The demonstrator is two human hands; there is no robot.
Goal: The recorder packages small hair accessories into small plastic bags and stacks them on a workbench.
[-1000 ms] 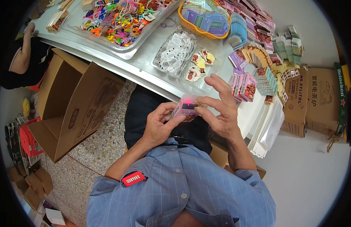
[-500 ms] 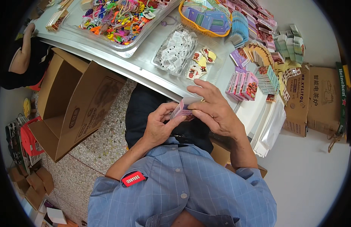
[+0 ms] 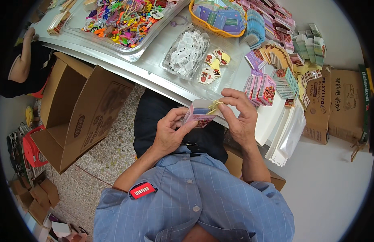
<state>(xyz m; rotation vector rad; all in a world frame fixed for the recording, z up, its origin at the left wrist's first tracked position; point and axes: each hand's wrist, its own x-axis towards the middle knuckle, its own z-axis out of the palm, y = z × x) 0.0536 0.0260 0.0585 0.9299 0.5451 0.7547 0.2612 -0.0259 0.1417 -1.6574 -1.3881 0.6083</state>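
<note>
My left hand (image 3: 169,131) is wrapped round a small pink-purple cardboard box (image 3: 202,121), held over my lap with its top flap up. Something flat and blue shows inside the box. At the box's mouth, the thumb and finger of my right hand (image 3: 242,119) pinch a pale yellow cord (image 3: 213,106), looped and partly down in the opening. Whatever hangs at the cord's lower end is hidden by the box. Beyond my hands, a clear tray (image 3: 186,51) of small white packets and several red-and-yellow printed pieces (image 3: 208,76) lie on the table.
A big clear tub (image 3: 134,54) holds colourful corded trinkets. Beside it stands a yellow basket (image 3: 219,32) of purple cards. Stacked pink boxes (image 3: 259,91) and fanned blue cards (image 3: 254,29) fill the table's right. An open carton (image 3: 84,117) stands on the floor at left.
My right hand has drawn back a little to the right and down, uncovering the yellow cord and the box's mouth. The left hand keeps its hold on the box.
</note>
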